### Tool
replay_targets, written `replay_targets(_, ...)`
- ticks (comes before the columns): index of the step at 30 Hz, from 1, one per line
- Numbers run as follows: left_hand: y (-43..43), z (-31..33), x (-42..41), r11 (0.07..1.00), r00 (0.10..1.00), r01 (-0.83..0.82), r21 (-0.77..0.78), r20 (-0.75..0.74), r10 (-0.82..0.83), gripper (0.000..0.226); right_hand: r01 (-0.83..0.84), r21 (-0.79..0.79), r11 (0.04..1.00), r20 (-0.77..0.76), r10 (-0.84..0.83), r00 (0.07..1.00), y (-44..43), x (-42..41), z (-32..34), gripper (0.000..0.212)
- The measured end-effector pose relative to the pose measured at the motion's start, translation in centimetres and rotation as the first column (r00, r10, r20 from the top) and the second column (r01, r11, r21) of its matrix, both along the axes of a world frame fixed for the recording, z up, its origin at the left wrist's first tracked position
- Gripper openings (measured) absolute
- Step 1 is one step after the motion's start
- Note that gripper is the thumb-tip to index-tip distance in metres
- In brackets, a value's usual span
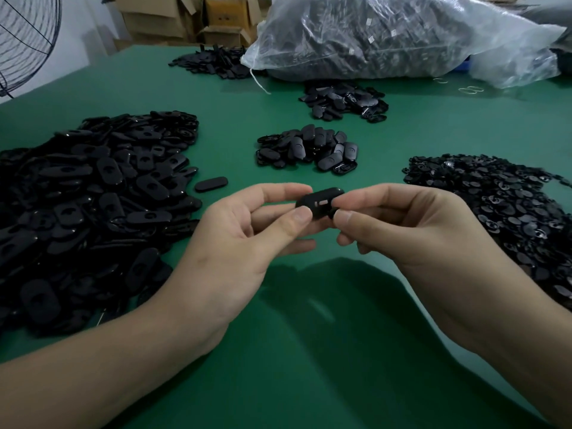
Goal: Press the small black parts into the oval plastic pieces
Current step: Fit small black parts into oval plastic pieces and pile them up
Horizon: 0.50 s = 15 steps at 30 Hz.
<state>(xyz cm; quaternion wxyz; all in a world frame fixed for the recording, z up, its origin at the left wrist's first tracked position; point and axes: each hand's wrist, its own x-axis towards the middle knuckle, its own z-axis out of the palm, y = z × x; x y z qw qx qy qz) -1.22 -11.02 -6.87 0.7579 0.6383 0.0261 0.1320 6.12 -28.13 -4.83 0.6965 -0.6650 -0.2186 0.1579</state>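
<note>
**Bench** [309,351]: green surface. Your forearms cast a shadow on its near part.

**Left grip** [247,239]: your thumb and forefinger pinch the left end of one oval piece [322,204]. Your other fingers are loosely curled beneath.

**Right grip** [411,230]: your thumb and forefinger pinch the right end of the same oval piece. Your remaining fingers are curled under.

**Oval piece:** black, held in the air between your two grips, above the bench at the centre of your view. Its long axis is roughly level and a small pale slot faces you. You cannot tell whether a small black part is seated in it.

**Large heap of oval pieces** [93,196]: on the bench to your left, spreading from the near edge back past your left grip.

**Single loose oval piece** [211,184]: flat on the bench, just beside that heap's right edge.

**Heap of small black parts** [501,205]: on the bench to your right, well apart from the large heap.

**Middle pile** [306,150]: black oval pieces, beyond your grips.

**Farther pile** [343,102]: more black pieces, behind the middle pile.

**Far pile** [213,61]: black pieces, back left.

**Clear plastic bag** [402,35]: filled with dark parts, lying at the back of the bench, with rubber bands [470,89] near it.

**Cardboard boxes** [185,17]: stacked beyond the bench.

**Fan** [28,35]: wire guard only, at the far left.
</note>
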Motion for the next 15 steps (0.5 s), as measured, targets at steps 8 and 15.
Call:
replay_targets(8, 0.04, -0.2, -0.01, 0.999, 1.0, -0.015, 0.036, -0.026, 0.016, 0.021, 0.076, -0.01, 0.997, 0.138, -0.074, 0.988, 0.12, -0.08, -0.07, 0.006)
replay_targets(15, -0.08, -0.02, -0.06, 0.998, 0.999, -0.044, 0.047, -0.027, 0.045, 0.023, 0.18, -0.086, 0.98, 0.351, -0.14, 0.926, 0.22, -0.47, -0.36, 0.014)
